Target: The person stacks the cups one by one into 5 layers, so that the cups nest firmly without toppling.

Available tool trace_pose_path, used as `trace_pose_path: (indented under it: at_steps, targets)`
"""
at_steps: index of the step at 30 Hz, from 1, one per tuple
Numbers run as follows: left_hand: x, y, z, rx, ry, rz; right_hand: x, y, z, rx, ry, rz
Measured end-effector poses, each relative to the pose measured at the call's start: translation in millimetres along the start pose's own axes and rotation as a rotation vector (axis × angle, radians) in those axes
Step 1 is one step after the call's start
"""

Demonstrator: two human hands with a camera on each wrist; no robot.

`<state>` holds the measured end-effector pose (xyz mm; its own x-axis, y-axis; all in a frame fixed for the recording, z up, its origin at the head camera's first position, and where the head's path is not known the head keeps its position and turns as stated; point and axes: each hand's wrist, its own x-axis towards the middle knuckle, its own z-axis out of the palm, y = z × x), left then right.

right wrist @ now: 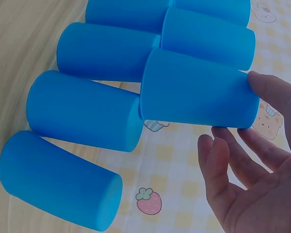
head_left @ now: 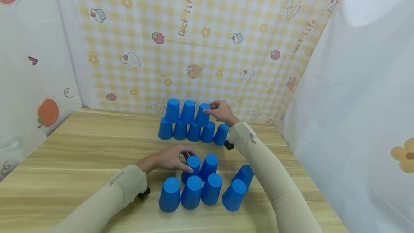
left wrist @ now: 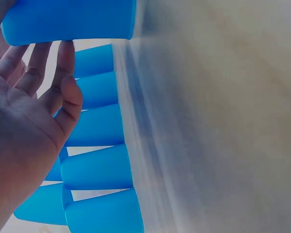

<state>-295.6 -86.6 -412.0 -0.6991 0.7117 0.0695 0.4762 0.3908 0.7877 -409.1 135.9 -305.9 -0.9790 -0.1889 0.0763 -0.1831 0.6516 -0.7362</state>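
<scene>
Two groups of upside-down blue cups stand on the wooden table (head_left: 81, 143), each being built as a pyramid, so every upper cup sits across the gap between two cups beneath it. In the far stack (head_left: 191, 121), near the checked backdrop (head_left: 207, 46), five cups form the bottom row and three rest on top. The right hand (head_left: 221, 110) reaches out over the table with its arm nearly straight, and touches the rightmost upper cup (head_left: 202, 115) at its top. The right wrist view shows the thumb tip resting on the flat base of that cup (right wrist: 199, 92) while the other fingers (right wrist: 223, 165) stay loosely spread just below it and apart from it, so the hand is steadying or nudging rather than clamping (a light touch suits a cup balanced on two rims). The near group (head_left: 207, 186) is looser: four cups in the front row, two more on or behind them, and another at the right that leans. The left hand (head_left: 171, 157) comes in low from the left, forearm close to the table, its fingers wrapped around the left upper cup (head_left: 193, 166) of this group. In the left wrist view the palm (left wrist: 24, 131) is open toward the camera and the fingertips (left wrist: 65, 53) press against the side of a cup (left wrist: 68, 19), holding it lightly in place. Both sleeves are beige.
</scene>
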Motion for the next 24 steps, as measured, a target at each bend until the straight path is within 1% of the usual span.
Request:
trace_pose_path:
  at_steps: [5, 11, 17, 22, 24]
  targets:
    - [-0.9, 1.1, 2.0, 0.003, 0.013, -0.017, -1, 2, -1, 0.021, -0.014, 0.003]
    - [-2.3, 5.6, 0.2, 0.022, 0.019, -0.035, -5, 5, -4, 0.034, -0.023, 0.002]
    - [-3.1, 7.9, 0.3, 0.06, 0.041, -0.055, -7, 9, -7, 0.015, -0.035, -0.008]
    - [-2.8, 8.0, 0.0, 0.082, 0.054, -0.06, -12, 11, -10, 0.007, -0.037, -0.032]
    - [-3.4, 8.0, -0.6, 0.093, 0.061, -0.074, -14, 12, -11, -0.007, -0.042, -0.05]
